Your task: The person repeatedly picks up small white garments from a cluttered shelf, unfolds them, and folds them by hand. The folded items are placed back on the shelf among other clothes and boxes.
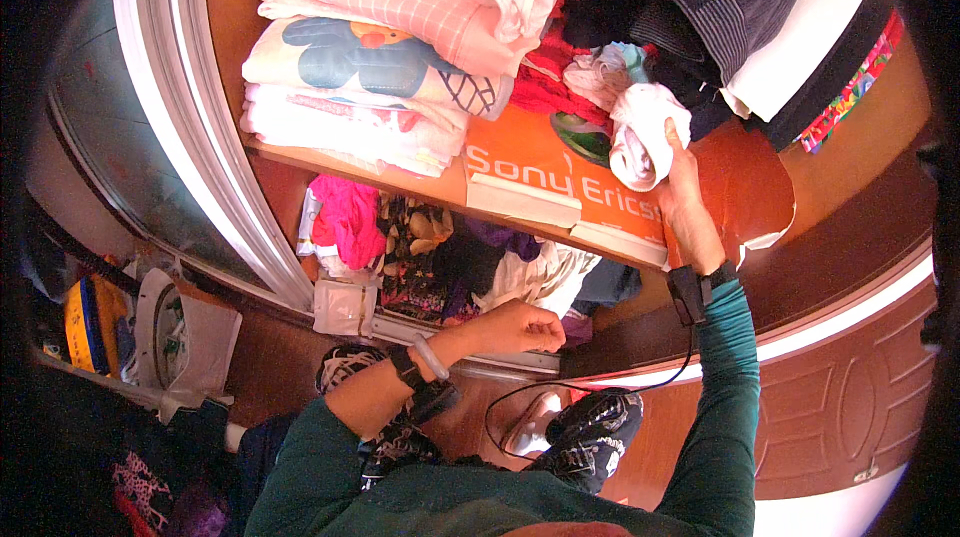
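My right hand (686, 196) grips a rolled white cloth (649, 117) at the shelf's front, its thumb along the roll's side. Under the roll lies an orange printed sheet (525, 143) with large white lettering, which covers part of the wooden shelf (431, 184). Just behind the roll are a bunched pale cloth (596, 76) and red fabric (551, 76). My left hand (517, 327) hangs before the lower compartment with its fingers curled in, and nothing shows in it. Nearest to it is a crumpled cream garment (544, 274).
Folded bedding (375, 64) is stacked on the shelf's left. A dark grey ribbed garment (720, 4) lies among dark clothes at the right. Pink clothing (349, 222) fills part of the lower compartment. A black cable (491, 417) loops from my right wrist. A sliding-door frame (217, 124) borders the left.
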Motion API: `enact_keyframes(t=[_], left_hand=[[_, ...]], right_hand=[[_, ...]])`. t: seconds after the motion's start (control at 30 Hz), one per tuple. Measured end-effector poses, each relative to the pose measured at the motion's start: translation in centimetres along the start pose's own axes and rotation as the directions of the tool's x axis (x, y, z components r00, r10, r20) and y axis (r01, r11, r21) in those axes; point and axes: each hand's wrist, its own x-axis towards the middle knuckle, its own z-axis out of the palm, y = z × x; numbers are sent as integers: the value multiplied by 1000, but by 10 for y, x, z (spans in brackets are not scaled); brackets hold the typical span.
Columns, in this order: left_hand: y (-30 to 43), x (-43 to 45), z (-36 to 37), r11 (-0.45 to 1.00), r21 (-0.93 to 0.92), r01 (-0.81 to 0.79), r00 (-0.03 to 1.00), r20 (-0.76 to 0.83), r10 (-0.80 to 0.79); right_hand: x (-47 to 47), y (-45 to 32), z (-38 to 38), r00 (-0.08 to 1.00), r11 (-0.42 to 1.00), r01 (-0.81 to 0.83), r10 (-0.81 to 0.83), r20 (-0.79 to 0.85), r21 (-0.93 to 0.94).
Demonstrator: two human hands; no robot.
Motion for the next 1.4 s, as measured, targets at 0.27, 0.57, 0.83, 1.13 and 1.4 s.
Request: enact_keyframes(t=[0.27,0.57,0.83,1.13,1.4], left_hand=[[-12,7,3,999,49,-14,999,-33,16],[-16,12,-1,996,83,31,999,18,-33],[-25,3,-9,992,126,15,999,-48,-9],[-26,1,-9,982,174,73,997,-23,-70],[-35,5,-6,981,186,52,999,-18,-49]], right_hand=[[20,-32,50,930,990,-4,56,363,-143],[132,-49,103,774,951,-199,300,558,-236],[188,-28,19,939,999,8,3,343,-31],[179,-16,-41,976,998,12,-26,216,63],[211,12,-56,928,986,-167,150,341,21]])
